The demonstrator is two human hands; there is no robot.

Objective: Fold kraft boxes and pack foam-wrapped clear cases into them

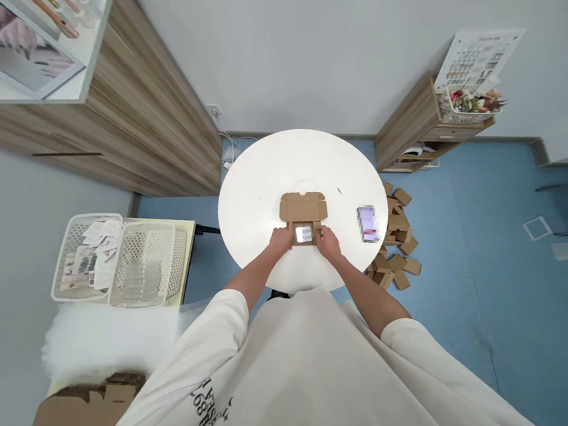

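Observation:
A small brown cardboard box (pixel 303 208) lies on the white round table (pixel 263 164), its lid folded back away from me. Inside sits a small clear packet with a printed pale face (pixel 304 234); its kind is too small to make out. At the box's left side wall, my left hand (pixel 281 237) is closed with the fingers gripping the cardboard. My right hand (pixel 328 241) grips the opposite side wall, thumb and fingers closed around its edge.
A blurred purple item (pixel 368 224) lies at the table's right. Several folded boxes (pixel 399 237) are heaped on the floor beyond. To my left, white baskets (pixel 143 263) hold papers and clear plastic pieces, near flat cardboard (pixel 89 408). Wooden cabinets (pixel 163 114) stand along the wall.

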